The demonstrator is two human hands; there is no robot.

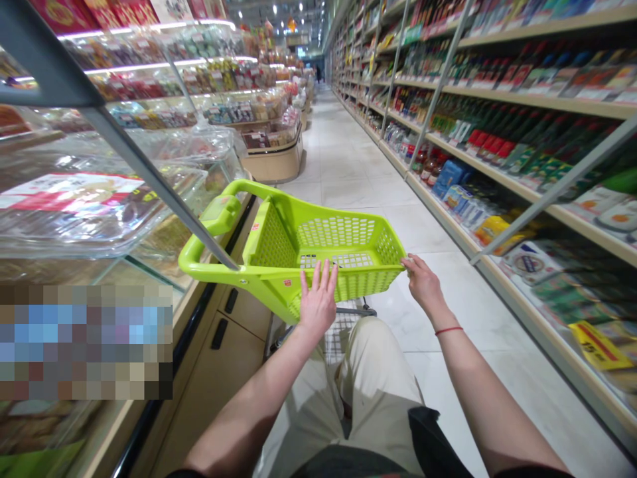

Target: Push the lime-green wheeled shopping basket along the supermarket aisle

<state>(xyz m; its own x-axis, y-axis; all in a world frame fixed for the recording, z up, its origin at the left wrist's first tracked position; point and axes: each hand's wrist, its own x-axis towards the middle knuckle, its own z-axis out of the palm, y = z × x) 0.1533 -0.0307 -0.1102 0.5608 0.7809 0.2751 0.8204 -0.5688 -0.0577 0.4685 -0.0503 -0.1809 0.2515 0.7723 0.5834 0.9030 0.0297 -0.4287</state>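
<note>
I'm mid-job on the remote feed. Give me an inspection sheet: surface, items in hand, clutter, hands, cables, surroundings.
Surface: pale tiled floor running down the aisle.
Items in hand: green shopping cart, its mesh-walled basket in front of the person.
Clutter: plastic-wrapped packages stacked on the left; the pixelated patch at lower left can't be read.
Left hand: laid on the basket's near side, fingers extended over the rim.
Right hand: fingertips at the basket's end corner; how firm the hold is can't be told.
Cables: nothing seen.
Surroundings: stocked shelves along the right, with a yellow price sign low down.
</note>
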